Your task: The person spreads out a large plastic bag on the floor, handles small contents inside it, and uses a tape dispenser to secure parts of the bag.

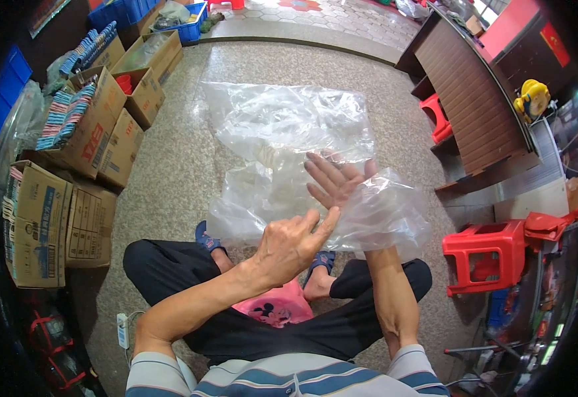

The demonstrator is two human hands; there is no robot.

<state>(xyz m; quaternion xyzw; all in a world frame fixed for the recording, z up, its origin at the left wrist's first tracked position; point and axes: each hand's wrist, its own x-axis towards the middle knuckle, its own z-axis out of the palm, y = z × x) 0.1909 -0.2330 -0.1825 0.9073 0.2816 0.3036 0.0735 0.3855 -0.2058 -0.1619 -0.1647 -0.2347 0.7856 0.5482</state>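
My left hand (292,241) is loosely curled, fingers bent and index finger extended toward 2 o'clock, its tip touching the lower edge of the clear plastic bag (289,132); whether it pinches the film I cannot tell. To open the bag well, I judge that this hand should catch only one layer of film at the mouth and draw it toward me, while the other hand keeps the layers apart; the film is thin and wrinkled, so a gentle pull seems wiser than a tug. My right hand (334,180) lies at 1 o'clock from the left hand and just beside it. It is open, fingers spread and pointing toward 11 o'clock, and it appears to be inside the bag, the film draped over the wrist. The bag spreads from both hands toward 12 o'clock, held up above the speckled floor (170,165). Cardboard boxes (84,152) stand at 9 o'clock, a red stool (487,255) at 3 o'clock.
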